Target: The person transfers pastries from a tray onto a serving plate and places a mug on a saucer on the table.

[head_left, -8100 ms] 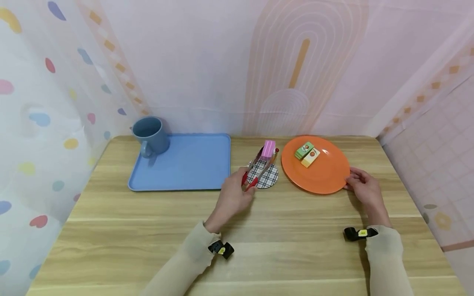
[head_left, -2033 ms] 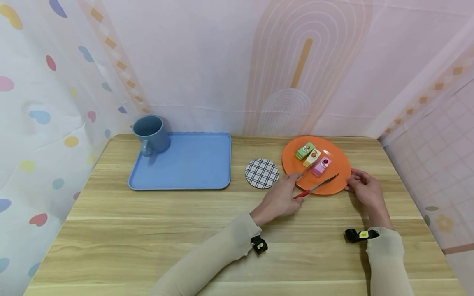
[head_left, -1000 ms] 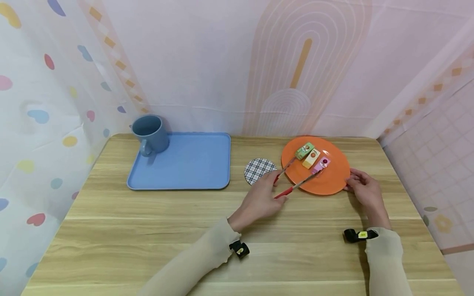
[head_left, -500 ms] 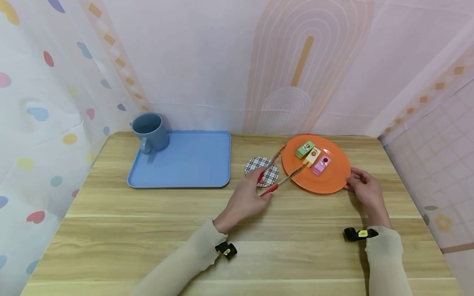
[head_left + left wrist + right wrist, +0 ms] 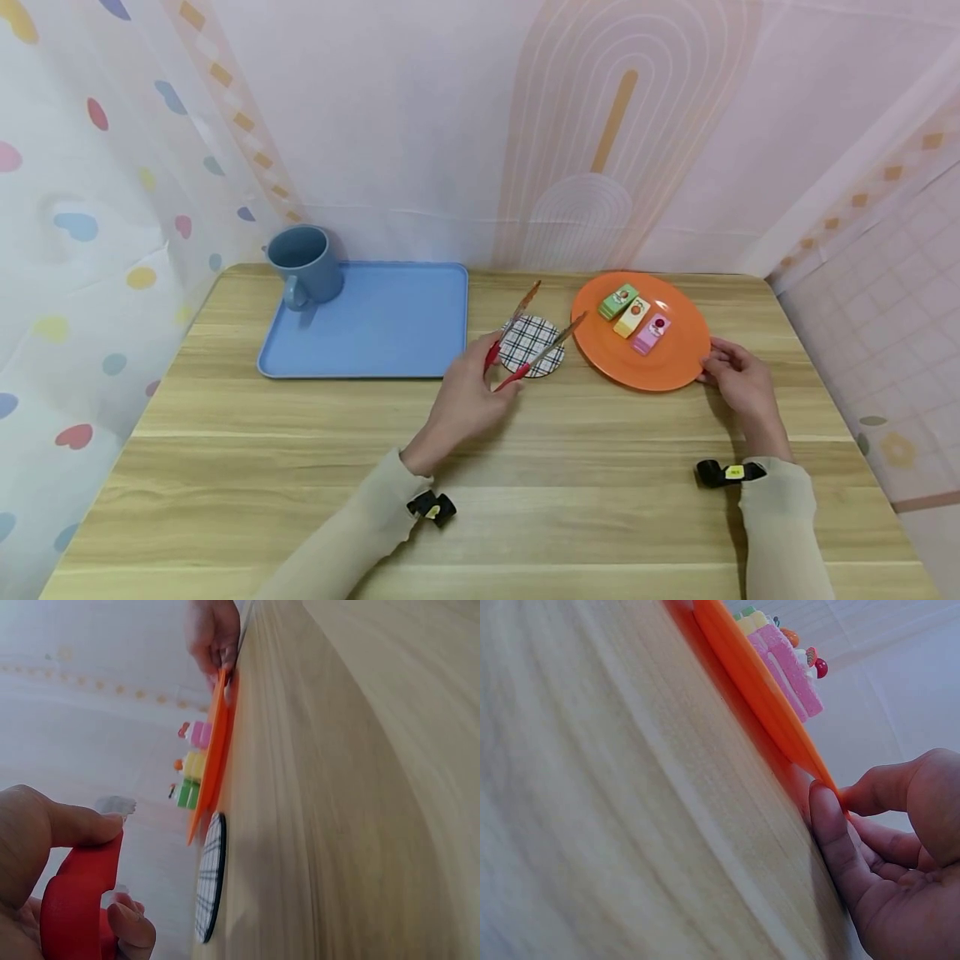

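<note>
In the head view my left hand (image 5: 468, 402) grips a pair of red-handled tongs (image 5: 513, 377), whose arms are spread with nothing between their tips. The tongs overlap a round checked coaster (image 5: 530, 343). The left wrist view has their red grip (image 5: 73, 907) between thumb and fingers. Three small toy cake slices sit in a row on the orange plate (image 5: 667, 371): a green slice (image 5: 618, 301), a yellow slice (image 5: 632, 317) and a pink slice (image 5: 651, 334) topped with a cherry. My right hand (image 5: 744, 385) pinches the plate's right rim, thumb above and fingers below.
Left of the coaster lies a blue rectangular tray (image 5: 375, 325), with a blue-grey mug (image 5: 309, 271) standing on its back left corner. Behind the wooden table (image 5: 600, 508) hangs a patterned cloth backdrop (image 5: 390, 142), and more cloth covers both sides.
The pink slice went from the tongs above the coaster onto the plate beside the yellow one. The tongs let go of it and moved back left with my left hand. The right hand stayed put.
</note>
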`<action>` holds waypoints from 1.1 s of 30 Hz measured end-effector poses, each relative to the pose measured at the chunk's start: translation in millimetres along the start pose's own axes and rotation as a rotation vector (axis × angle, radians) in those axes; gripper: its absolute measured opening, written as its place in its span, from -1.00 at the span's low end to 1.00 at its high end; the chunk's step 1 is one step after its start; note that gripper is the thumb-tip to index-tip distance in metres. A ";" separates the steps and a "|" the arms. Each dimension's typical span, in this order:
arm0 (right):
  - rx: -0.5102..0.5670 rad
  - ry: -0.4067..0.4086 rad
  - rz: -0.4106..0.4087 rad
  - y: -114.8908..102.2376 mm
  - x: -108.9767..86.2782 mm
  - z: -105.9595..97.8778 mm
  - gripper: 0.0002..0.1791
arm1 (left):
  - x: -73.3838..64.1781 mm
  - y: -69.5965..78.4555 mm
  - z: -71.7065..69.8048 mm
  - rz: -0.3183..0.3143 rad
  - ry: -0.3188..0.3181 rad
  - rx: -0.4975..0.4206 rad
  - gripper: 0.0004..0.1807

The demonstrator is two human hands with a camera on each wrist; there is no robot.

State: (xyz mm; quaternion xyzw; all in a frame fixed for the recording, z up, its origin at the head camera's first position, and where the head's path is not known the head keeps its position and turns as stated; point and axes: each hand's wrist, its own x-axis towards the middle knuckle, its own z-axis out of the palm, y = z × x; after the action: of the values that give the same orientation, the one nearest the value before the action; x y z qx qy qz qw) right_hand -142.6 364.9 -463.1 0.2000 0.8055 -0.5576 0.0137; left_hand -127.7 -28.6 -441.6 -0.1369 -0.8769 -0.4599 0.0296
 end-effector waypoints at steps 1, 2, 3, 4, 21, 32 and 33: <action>0.000 0.000 0.000 0.1 0.0 0.0 -0.42 | -0.4 -1.2 -1.9 -0.003 0.008 -0.003 -0.25; 0.000 0.000 -0.001 0.1 -0.1 0.1 -0.42 | -0.7 -2.4 -3.9 -0.008 0.016 -0.004 -0.25; 0.000 -0.001 -0.002 0.2 -0.1 0.2 -0.42 | -1.2 -3.5 -5.9 -0.012 0.023 -0.004 -0.25; 0.001 -0.002 -0.002 0.1 -0.2 0.3 -0.42 | -1.4 -4.6 -7.9 -0.018 0.031 -0.003 -0.26; -0.015 0.011 0.011 -0.1 -0.6 1.8 -0.43 | -9.8 -16.1 -30.3 -0.091 0.070 -0.002 -0.17; 0.001 0.013 0.008 0.3 0.7 1.6 -0.43 | -17.6 -24.6 -41.0 -0.123 0.101 0.009 -0.18; 0.002 0.013 0.009 0.3 0.7 1.4 -0.43 | -18.2 -25.3 -42.0 -0.121 0.106 0.011 -0.18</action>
State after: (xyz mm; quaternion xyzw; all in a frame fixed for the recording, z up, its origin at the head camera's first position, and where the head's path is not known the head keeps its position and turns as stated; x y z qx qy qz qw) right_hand -143.4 363.9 -464.1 0.2070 0.8043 -0.5569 0.0110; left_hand -120.1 -80.3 -440.8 -0.0588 -0.8832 -0.4627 0.0489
